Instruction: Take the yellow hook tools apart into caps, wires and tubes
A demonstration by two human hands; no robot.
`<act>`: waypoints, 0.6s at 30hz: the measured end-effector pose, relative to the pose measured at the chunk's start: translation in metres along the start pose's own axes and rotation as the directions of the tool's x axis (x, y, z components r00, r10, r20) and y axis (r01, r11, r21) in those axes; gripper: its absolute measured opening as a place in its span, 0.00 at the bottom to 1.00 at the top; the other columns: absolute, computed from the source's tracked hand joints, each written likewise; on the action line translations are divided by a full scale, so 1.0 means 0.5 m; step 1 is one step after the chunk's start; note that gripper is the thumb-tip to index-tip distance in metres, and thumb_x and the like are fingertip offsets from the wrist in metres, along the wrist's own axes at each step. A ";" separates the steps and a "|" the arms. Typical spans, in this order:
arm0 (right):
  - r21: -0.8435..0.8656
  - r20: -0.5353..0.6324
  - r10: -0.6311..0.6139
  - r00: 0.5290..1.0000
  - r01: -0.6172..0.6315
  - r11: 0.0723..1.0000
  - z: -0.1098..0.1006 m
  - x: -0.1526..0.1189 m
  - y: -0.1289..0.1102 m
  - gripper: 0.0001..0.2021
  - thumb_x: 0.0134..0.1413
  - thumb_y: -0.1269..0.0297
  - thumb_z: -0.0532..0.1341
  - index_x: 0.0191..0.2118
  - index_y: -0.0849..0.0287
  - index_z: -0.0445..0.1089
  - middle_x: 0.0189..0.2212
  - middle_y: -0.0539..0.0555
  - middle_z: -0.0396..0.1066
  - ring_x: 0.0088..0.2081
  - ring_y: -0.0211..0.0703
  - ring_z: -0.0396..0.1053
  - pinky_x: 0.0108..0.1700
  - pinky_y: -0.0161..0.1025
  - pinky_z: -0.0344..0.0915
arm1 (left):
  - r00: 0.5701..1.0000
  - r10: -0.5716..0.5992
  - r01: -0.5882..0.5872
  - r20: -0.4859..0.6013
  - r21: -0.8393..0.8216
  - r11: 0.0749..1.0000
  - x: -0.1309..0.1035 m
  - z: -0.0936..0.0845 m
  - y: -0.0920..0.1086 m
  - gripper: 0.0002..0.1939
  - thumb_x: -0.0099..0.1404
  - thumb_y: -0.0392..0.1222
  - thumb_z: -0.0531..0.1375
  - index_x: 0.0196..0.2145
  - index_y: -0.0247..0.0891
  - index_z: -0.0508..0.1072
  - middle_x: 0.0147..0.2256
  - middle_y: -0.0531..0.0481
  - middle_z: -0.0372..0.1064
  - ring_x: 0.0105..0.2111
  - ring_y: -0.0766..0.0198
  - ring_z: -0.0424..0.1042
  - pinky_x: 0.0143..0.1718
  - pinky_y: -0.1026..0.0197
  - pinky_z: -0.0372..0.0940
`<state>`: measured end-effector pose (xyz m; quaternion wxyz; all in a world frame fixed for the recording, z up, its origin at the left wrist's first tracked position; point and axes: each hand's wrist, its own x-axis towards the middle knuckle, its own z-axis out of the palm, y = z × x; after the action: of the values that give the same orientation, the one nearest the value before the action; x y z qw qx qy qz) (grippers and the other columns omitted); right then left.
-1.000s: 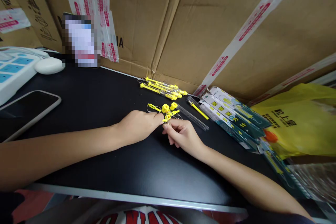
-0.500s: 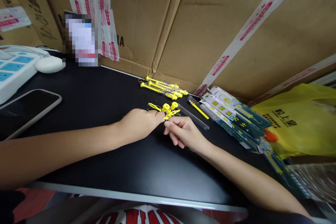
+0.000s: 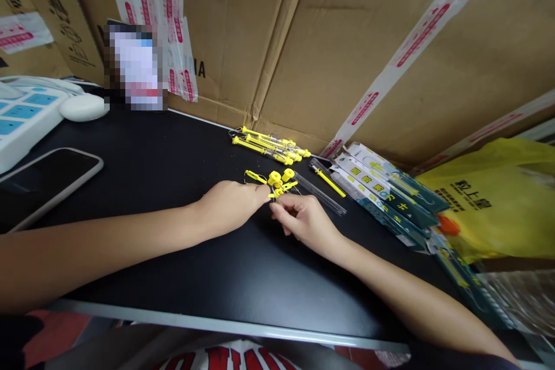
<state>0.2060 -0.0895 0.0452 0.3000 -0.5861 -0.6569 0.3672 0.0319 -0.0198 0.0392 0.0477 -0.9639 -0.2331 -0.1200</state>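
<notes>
My left hand (image 3: 236, 203) is closed, its thumb and finger pinching a small yellow plastic piece (image 3: 272, 195) whose far end is hidden. My right hand (image 3: 306, 217) is curled, fingertips pressed together right beside that piece; a thin wire seems to be at the tips, too small to make out. Just beyond the hands lie loose spring scale parts: yellow round caps (image 3: 274, 177), a yellow strip with a wire hook (image 3: 255, 176) and a small spring (image 3: 295, 189). A clear plastic tube (image 3: 321, 193) lies to their right.
Several yellow spring scales (image 3: 271, 145) are piled at the back against a cardboard box (image 3: 225, 29). Another yellow scale rod (image 3: 328, 179) lies near printed boxes (image 3: 385, 193). A yellow bag (image 3: 498, 202) is at right. A phone (image 3: 47, 185) and a power strip (image 3: 30, 113) are at left.
My right hand has shifted slightly and its lower fingers have curled further in. My left hand stays nearly still, holding the yellow piece.
</notes>
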 end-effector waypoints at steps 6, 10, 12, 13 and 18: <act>0.257 0.136 0.086 0.987 -0.119 0.959 -0.002 0.004 0.005 0.17 0.58 0.53 0.53 0.25 0.60 0.65 0.10 0.43 0.59 0.08 0.28 0.49 0.11 0.27 0.44 | 0.998 0.023 -0.018 -0.062 0.079 0.997 0.000 0.004 -0.003 0.07 0.65 0.31 0.49 0.38 0.34 0.66 0.32 0.47 0.72 0.28 0.59 0.74 0.23 0.64 0.61; 0.054 0.186 -0.005 0.982 -0.005 0.999 0.019 -0.024 -0.005 0.18 0.59 0.55 0.54 0.24 0.61 0.65 0.12 0.44 0.60 0.12 0.27 0.54 0.16 0.26 0.51 | 0.974 -0.223 0.222 0.029 0.031 0.974 0.018 -0.016 -0.046 0.11 0.69 0.38 0.47 0.39 0.34 0.67 0.28 0.46 0.73 0.26 0.57 0.74 0.23 0.64 0.60; 0.027 0.256 -0.017 0.967 0.010 1.000 0.025 -0.036 -0.012 0.19 0.60 0.54 0.52 0.24 0.61 0.66 0.13 0.44 0.60 0.13 0.28 0.55 0.18 0.27 0.53 | 0.933 -0.360 0.360 -0.012 0.001 0.933 0.025 -0.028 -0.069 0.14 0.70 0.42 0.45 0.41 0.35 0.68 0.31 0.45 0.74 0.28 0.57 0.74 0.25 0.63 0.61; 0.007 0.236 -0.039 0.971 0.039 0.999 0.025 -0.037 -0.014 0.19 0.61 0.54 0.52 0.25 0.61 0.66 0.13 0.45 0.60 0.14 0.28 0.56 0.20 0.28 0.55 | 0.929 -0.367 0.366 -0.051 -0.035 0.930 0.026 -0.032 -0.076 0.14 0.70 0.42 0.44 0.42 0.36 0.68 0.33 0.46 0.74 0.31 0.57 0.75 0.27 0.63 0.61; -0.329 0.013 -0.187 0.982 0.181 0.927 -0.005 -0.002 0.004 0.17 0.62 0.57 0.51 0.26 0.60 0.66 0.17 0.47 0.62 0.20 0.33 0.59 0.27 0.31 0.55 | 0.953 -0.268 0.249 -0.143 -0.140 0.958 0.021 -0.022 -0.073 0.16 0.71 0.45 0.44 0.41 0.35 0.68 0.30 0.48 0.72 0.29 0.61 0.73 0.25 0.66 0.55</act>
<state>0.2092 -0.0903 0.0451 0.2375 -0.5671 -0.7581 0.2173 0.0216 0.0156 0.0540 -0.0079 -0.9132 -0.3452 -0.2164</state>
